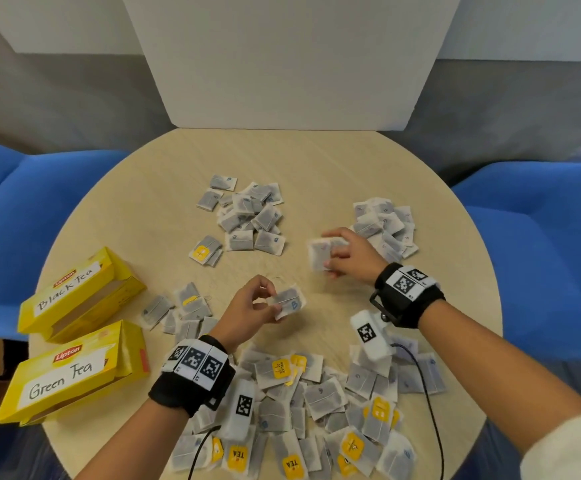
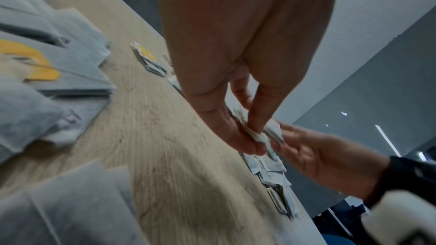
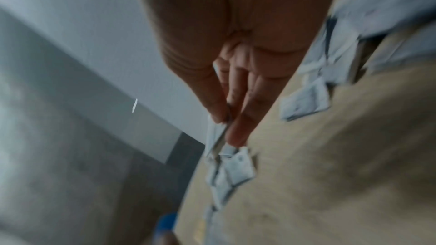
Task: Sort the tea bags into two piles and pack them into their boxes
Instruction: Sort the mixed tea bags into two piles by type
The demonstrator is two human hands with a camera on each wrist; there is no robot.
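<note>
Tea bags (image 1: 316, 403) are lying in a loose heap along the near edge of the round table (image 1: 136, 216), with two smaller piles farther out: one at the centre (image 1: 251, 216), one at the far right (image 1: 386, 226). The left hand (image 1: 247, 306) is pinching a single bag marked B (image 1: 287, 303) just above the table. The right hand (image 1: 348, 254) is gripping what looks like a few stacked bags (image 1: 320, 252) beside the right pile. Two open yellow boxes, labelled Black Tea (image 1: 74, 289) and Green Tea (image 1: 71, 375), are lying at the left.
</note>
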